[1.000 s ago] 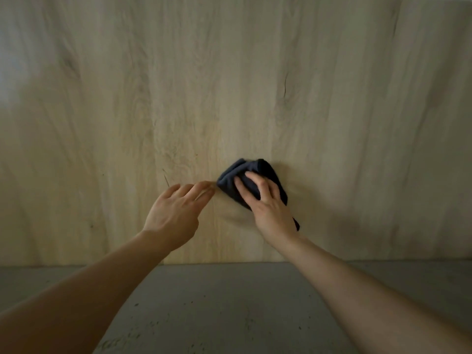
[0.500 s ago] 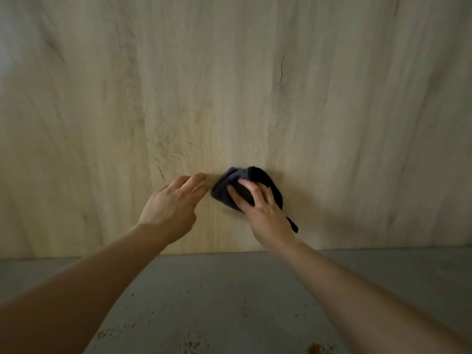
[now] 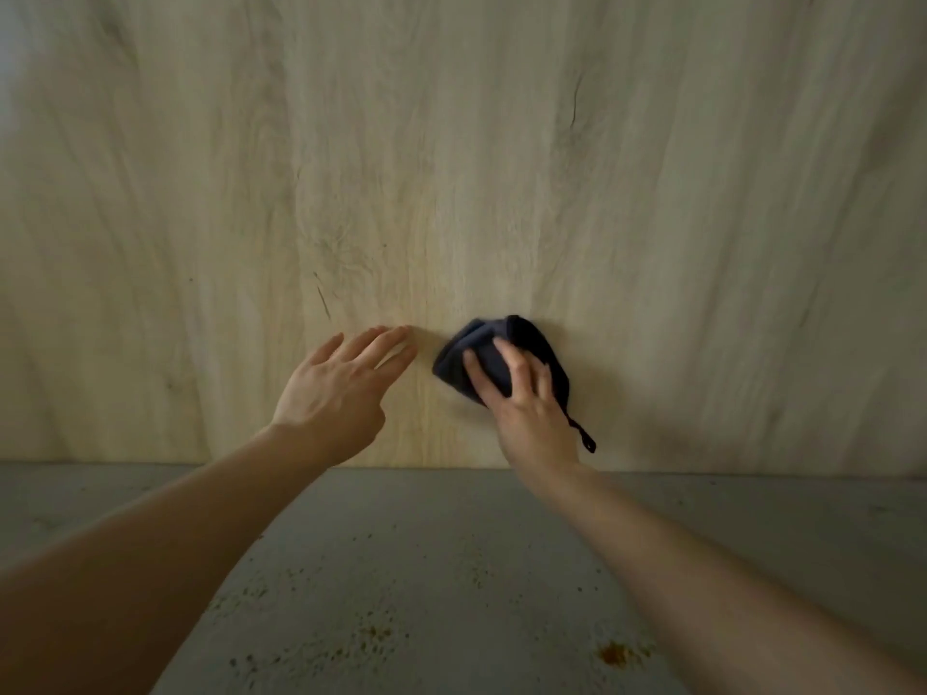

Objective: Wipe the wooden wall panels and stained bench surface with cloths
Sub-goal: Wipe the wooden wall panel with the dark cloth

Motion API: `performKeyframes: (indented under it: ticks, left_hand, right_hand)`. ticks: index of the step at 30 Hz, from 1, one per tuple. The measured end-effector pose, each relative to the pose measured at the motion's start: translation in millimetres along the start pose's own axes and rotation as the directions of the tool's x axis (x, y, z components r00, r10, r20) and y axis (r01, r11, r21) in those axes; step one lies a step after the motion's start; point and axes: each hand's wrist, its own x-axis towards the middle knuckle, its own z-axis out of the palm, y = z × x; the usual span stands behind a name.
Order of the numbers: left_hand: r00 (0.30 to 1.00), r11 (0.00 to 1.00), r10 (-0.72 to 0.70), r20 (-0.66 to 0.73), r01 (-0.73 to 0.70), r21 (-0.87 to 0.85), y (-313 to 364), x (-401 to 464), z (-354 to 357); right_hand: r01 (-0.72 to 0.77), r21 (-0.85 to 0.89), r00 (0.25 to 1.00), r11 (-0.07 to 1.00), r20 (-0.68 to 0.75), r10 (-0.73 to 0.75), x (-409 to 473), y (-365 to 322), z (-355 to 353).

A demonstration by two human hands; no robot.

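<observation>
A pale wooden wall panel (image 3: pixel 451 168) fills the upper view. My right hand (image 3: pixel 531 413) presses a bunched dark blue cloth (image 3: pixel 476 346) against the panel low down, fingers spread over it. The cloth's hanging loop (image 3: pixel 584 438) dangles beside my wrist. My left hand (image 3: pixel 341 388) is open just left of the cloth, fingers straight and pointing at the panel, with a small gap between them and the cloth. Below runs the grey bench surface (image 3: pixel 451 554) with orange-brown stains (image 3: pixel 614 653).
More brown specks (image 3: pixel 373 634) dot the bench between my forearms. A dark scratch (image 3: pixel 321 293) and a crack line (image 3: pixel 574 107) mark the panel. The panel meets the bench in a straight seam (image 3: pixel 150 464).
The cloth under my right hand has slid a little down the panel. My left hand's fingers have straightened and drawn slightly away from the cloth.
</observation>
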Motion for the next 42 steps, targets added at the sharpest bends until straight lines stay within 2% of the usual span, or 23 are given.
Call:
performKeyframes:
  ticks: [3, 7, 9, 11, 13, 17, 20, 24, 28, 33, 38, 42]
  left_hand:
    - [0.999, 0.999, 0.002, 0.046, -0.004, 0.042, 3.5, -6.6, -1.5]
    - [0.998, 1.000, 0.024, 0.051, -0.025, 0.017, 5.7, -11.4, 4.1]
    - [0.997, 0.999, 0.031, 0.064, -0.030, -0.012, 6.8, -14.4, 8.8]
    - [0.995, 0.997, 0.028, 0.099, -0.021, -0.072, 7.5, -16.2, 12.0]
    - [0.989, 0.991, 0.031, 0.142, -0.012, -0.133, 8.5, -18.7, 14.7]
    - [0.954, 0.982, 0.031, 0.298, 0.027, -0.188, 13.0, -25.1, 24.9]
    - [0.929, 0.979, 0.018, 0.370, 0.059, -0.195, 15.1, -27.2, 32.3]
    - [0.889, 0.961, 0.028, 0.457, 0.101, -0.256, 24.8, -21.6, 37.9]
    - [0.796, 0.947, 0.104, 0.597, 0.105, -0.305, 42.0, -17.3, 45.4]
    - [0.747, 0.966, 0.125, 0.653, 0.058, -0.251, 45.2, -11.5, 49.0]
    - [0.739, 0.971, 0.145, 0.658, 0.020, -0.237, 44.7, -6.9, 53.8]
    - [0.702, 0.986, 0.137, 0.699, -0.030, -0.163, 47.1, 0.5, 52.4]
  right_hand:
    - [0.085, -0.040, 0.996, 0.996, -0.002, -0.086, 4.6, 8.2, -14.3]
    - [-0.127, -0.003, 0.992, 0.992, -0.023, 0.127, 53.6, 16.7, -42.8]
    - [-0.119, 0.003, 0.988, 0.993, -0.098, 0.119, 62.6, 7.4, -42.3]
    - [0.041, -0.066, 0.991, 0.997, -0.127, -0.049, 53.0, 4.2, -26.5]
    - [0.244, -0.122, 0.967, 0.962, -0.042, -0.250, 32.7, -2.2, -6.1]
    - [0.541, -0.142, 0.838, 0.829, 0.171, -0.518, -4.4, -7.1, 23.7]
    - [0.670, -0.141, 0.725, 0.728, 0.333, -0.603, -12.5, -2.5, 29.3]
    - [0.683, -0.100, 0.699, 0.724, 0.377, -0.608, -15.5, 8.5, 15.7]
    - [0.606, -0.125, 0.767, 0.786, 0.355, -0.535, -37.8, 42.5, 0.5]
    - [0.604, -0.166, 0.765, 0.779, 0.395, -0.509, -45.6, 77.6, -17.9]
    - [0.589, -0.165, 0.794, 0.791, 0.301, -0.528, -35.8, 33.6, -5.7]
    - [0.572, -0.146, 0.795, 0.807, 0.342, -0.501, -30.7, 17.1, -3.8]
